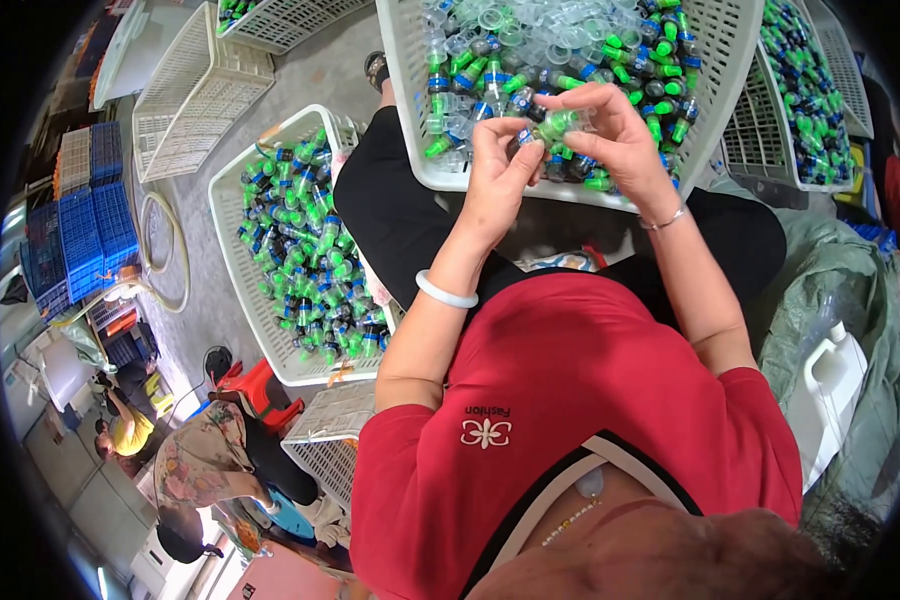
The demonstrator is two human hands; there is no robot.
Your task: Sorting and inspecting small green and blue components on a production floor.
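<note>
Over the white plastic basket (410, 120) on my lap, both hands meet on one small bottle with a green cap (553, 124). My left hand (498, 160) pinches its dark lower end. My right hand (615, 135) closes around the green-capped end from the right. Under the hands the basket holds several small dark bottles with green caps and blue labels, plus clear plastic caps (560, 40) toward its far side. A white bangle (446, 292) sits on my left wrist, a thin bracelet (663, 219) on my right.
A second white basket (232, 262) full of green-capped bottles lies on the floor to my left, a third (842, 70) at far right. Empty white crates (198, 95) and blue crates (82, 240) stand farther left. A white jug (828, 390) rests at right. Other people sit at lower left.
</note>
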